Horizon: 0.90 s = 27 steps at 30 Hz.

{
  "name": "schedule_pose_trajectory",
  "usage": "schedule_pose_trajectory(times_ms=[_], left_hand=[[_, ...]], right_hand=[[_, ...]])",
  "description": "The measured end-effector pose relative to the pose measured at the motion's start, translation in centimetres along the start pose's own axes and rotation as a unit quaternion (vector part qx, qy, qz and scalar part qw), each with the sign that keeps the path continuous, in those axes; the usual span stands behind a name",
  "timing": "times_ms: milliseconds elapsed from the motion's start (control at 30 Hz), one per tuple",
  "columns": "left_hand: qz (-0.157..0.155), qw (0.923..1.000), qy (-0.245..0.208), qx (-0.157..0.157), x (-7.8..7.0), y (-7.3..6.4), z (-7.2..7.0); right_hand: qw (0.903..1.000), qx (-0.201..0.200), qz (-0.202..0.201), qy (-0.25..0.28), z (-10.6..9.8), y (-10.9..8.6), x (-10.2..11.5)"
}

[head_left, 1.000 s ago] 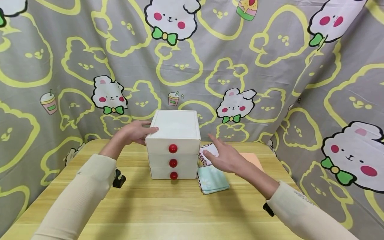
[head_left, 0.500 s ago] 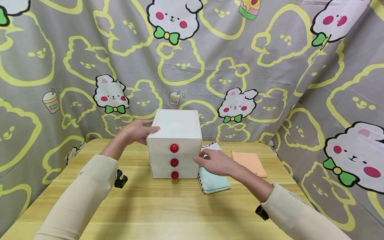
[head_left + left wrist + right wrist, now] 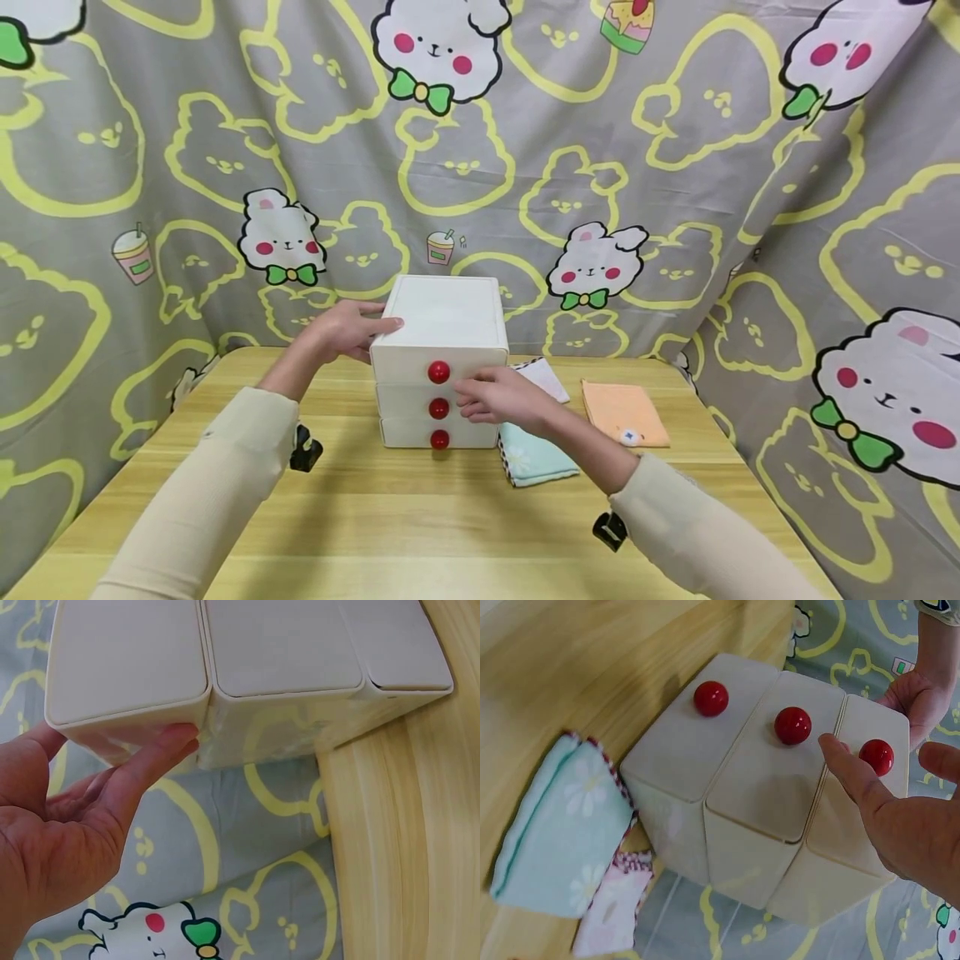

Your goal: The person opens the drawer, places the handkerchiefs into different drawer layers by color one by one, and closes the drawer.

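A white three-drawer cabinet (image 3: 450, 310) with round red knobs stands on the wooden table, all drawers closed. My left hand (image 3: 348, 327) rests against its upper left side, thumb over the top edge. The left wrist view shows extended fingers (image 3: 161, 754) along that side wall. In front of the cabinet's right half is my right hand (image 3: 501, 396), its fingers loosely bent and holding nothing. Seen from the right wrist, the fingertips reach close to the top drawer's red knob (image 3: 876, 757), with the middle knob (image 3: 793, 725) just beyond.
Right of the cabinet lie a folded mint towel (image 3: 536, 457) with daisies and a pale pink one (image 3: 546, 379) behind it. A folded orange towel (image 3: 624, 412) is farther right. A grey patterned curtain (image 3: 480, 200) hangs around the table (image 3: 420, 533).
My right hand has moved left from beside the cabinet to in front of its drawers, its fingers bending, uncovering the orange towel. The left hand stays at the cabinet's side.
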<state>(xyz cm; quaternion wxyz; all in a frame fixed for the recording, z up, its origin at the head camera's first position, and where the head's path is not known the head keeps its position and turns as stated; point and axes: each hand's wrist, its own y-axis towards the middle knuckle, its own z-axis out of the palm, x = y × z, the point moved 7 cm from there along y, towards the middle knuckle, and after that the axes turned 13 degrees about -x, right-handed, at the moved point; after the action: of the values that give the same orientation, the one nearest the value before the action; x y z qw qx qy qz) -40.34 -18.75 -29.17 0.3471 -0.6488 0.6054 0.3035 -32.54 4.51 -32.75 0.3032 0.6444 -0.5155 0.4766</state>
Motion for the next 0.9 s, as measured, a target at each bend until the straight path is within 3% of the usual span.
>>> schedule_pose_trajectory(times_ms=[400,900], left_hand=[[0.002,1.0000,-0.005,-0.007,0.2,0.1,0.0],[-0.002,0.9998,-0.021,-0.007,0.3,0.2,0.0]], right_hand=[[0.9885,0.016,0.059,0.138,1.8,1.3,-0.1],[0.9796,-0.011,0.062,0.191,2.5,2.4,0.3]])
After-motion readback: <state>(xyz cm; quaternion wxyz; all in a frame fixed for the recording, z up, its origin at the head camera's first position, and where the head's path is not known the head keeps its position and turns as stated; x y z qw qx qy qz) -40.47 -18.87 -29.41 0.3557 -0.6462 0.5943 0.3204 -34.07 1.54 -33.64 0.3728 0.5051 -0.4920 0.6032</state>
